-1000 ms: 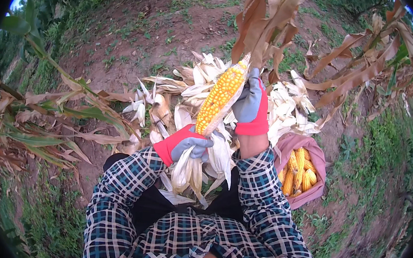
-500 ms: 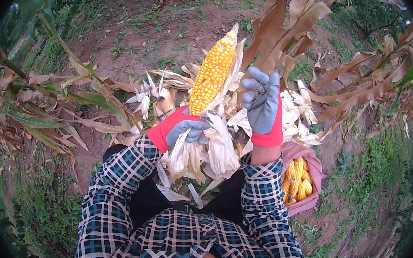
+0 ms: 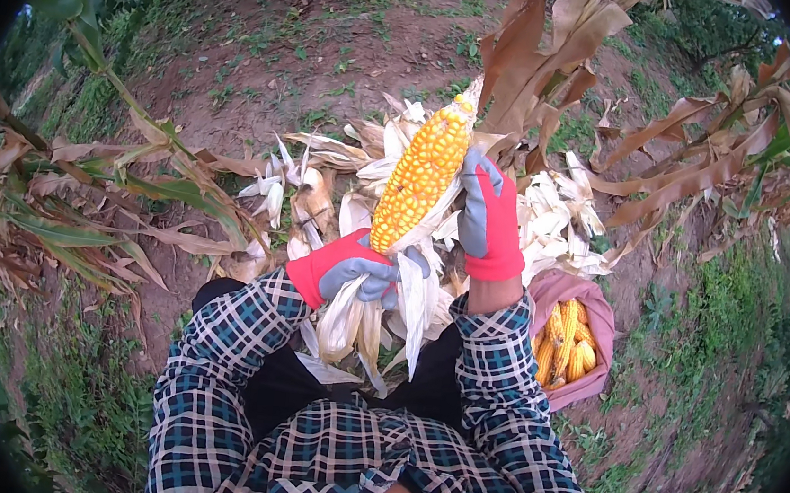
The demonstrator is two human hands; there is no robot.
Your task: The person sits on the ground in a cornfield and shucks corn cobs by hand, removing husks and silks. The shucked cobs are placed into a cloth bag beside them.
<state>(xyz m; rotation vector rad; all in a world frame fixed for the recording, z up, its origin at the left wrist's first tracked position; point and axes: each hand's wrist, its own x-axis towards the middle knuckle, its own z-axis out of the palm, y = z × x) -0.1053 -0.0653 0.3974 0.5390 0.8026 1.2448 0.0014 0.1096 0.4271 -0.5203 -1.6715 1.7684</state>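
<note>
Husks (image 3: 379, 316), pale and papery, hang peeled back below my left hand (image 3: 354, 276), which is closed around the base of a corn cob (image 3: 421, 178). The cob stands tilted upward between my hands, its yellow kernels bumpy and in tight rows. My right hand (image 3: 491, 220) lies flat against its right side, fingers stretched upward. Both gloves are grey with red cuffs. Just right of my right forearm sits a pink sack (image 3: 588, 313) holding bare cobs. Beyond my hands lies a heap of white husks (image 3: 550, 214), then bare reddish soil (image 3: 339, 41); dry brown leaves (image 3: 547, 52) crowd above.
</note>
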